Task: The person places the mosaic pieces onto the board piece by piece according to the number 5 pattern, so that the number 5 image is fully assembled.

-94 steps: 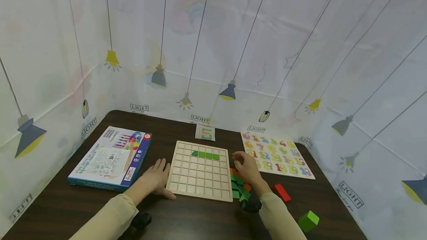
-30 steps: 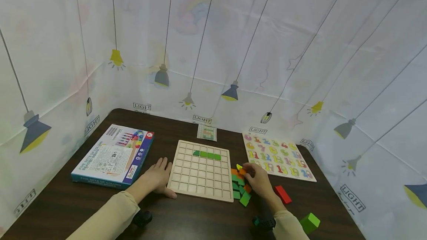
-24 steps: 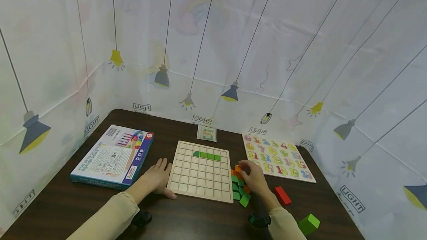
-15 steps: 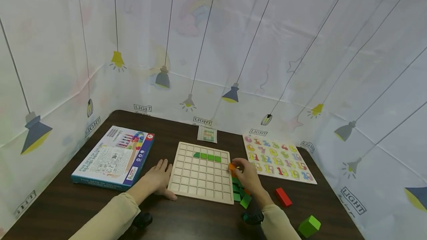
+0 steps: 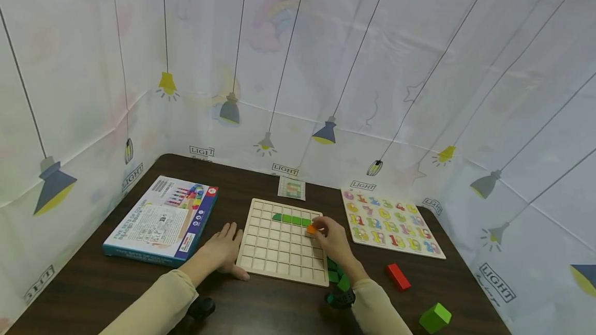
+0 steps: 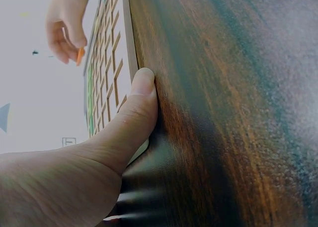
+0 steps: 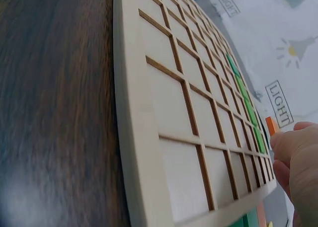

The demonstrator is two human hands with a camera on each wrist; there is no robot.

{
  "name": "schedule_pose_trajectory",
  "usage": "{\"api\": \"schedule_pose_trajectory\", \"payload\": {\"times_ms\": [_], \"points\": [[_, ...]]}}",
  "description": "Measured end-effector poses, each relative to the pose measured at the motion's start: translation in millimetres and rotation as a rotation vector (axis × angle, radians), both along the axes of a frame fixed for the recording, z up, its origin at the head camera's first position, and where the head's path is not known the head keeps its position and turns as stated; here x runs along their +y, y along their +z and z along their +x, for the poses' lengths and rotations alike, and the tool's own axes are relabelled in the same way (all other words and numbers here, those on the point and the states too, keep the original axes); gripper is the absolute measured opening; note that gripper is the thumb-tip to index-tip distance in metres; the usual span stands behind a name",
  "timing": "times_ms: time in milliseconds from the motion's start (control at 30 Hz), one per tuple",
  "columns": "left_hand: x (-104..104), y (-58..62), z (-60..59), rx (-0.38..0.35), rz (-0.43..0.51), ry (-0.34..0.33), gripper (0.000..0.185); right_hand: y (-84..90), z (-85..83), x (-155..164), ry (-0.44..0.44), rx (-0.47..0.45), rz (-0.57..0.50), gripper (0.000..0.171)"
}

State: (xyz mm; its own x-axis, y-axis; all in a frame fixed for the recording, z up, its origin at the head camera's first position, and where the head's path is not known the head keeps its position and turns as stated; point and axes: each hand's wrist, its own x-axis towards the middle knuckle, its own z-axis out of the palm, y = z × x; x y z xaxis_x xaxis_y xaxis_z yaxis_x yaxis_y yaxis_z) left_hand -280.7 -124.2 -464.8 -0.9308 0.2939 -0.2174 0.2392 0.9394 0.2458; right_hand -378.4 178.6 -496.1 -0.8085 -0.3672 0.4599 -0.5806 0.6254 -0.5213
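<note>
A wooden grid board (image 5: 279, 252) lies on the dark table (image 5: 93, 288). A row of green tiles (image 5: 291, 218) fills part of its second row. My right hand (image 5: 317, 228) pinches a small orange tile (image 5: 311, 229) just over the board, below the right end of the green row. The right wrist view shows the orange tile (image 7: 272, 125) at my fingertips (image 7: 293, 142), beside the green tiles (image 7: 246, 98). My left hand (image 5: 226, 242) lies flat on the table at the board's left edge. Its thumb (image 6: 141, 88) presses against the board's (image 6: 107, 63) rim.
Loose green tiles (image 5: 337, 275) lie right of the board. A red block (image 5: 397, 276) and a green cube (image 5: 434, 317) sit further right. A number puzzle (image 5: 391, 223) lies at the back right, a boxed game (image 5: 163, 219) at the left, a small card (image 5: 291, 188) behind the board.
My right hand took an orange tile from the pile and carried it left onto the board, under the green row. The left hand stayed where it was.
</note>
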Motion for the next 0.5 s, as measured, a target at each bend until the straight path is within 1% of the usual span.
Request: {"api": "schedule_pose_trajectory", "payload": {"times_ms": [100, 300, 500], "points": [[-1, 1.2, 1.5, 0.0, 0.005, -0.001, 0.112, -2.7, -2.1, -7, 0.019, 0.002, -0.001, 0.029], [-1, 3.2, 2.1, -0.007, 0.009, 0.001, 0.112, -1.1, -4.2, -25, 0.036, -0.048, -0.008, 0.028], [-1, 2.1, 1.5, -0.009, 0.002, 0.005, 0.113, -1.3, -5.6, -41, 0.059, -0.079, 0.007, 0.029]]}}
